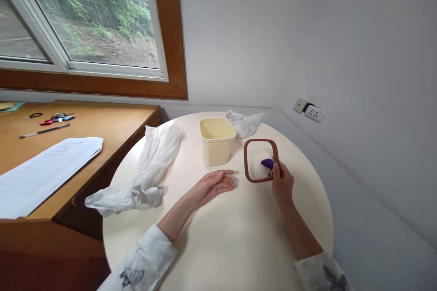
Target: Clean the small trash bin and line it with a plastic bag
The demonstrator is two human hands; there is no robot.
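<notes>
In the head view my right hand [282, 184] grips the lower right side of a brown rounded-square ring [246, 160], held up over the round table. Through the ring's opening shows a small purple object [267, 163] close to my right fingers; whether it lies on the table or touches the hand I cannot tell. My left hand [213, 185] holds nothing, its fingers stretched toward the ring with a gap between. Just beyond my left hand a cream-coloured square bin [216, 152] stands upright with its top uncovered.
A crumpled white plastic bag [150, 168] lies on the left of the round cream table [232, 245]; another white bag [245, 123] sits behind the bin. The wooden desk [112, 116] at left bears papers [51, 173], a pen [44, 131] and keys [59, 117]. Walls border the table behind and right.
</notes>
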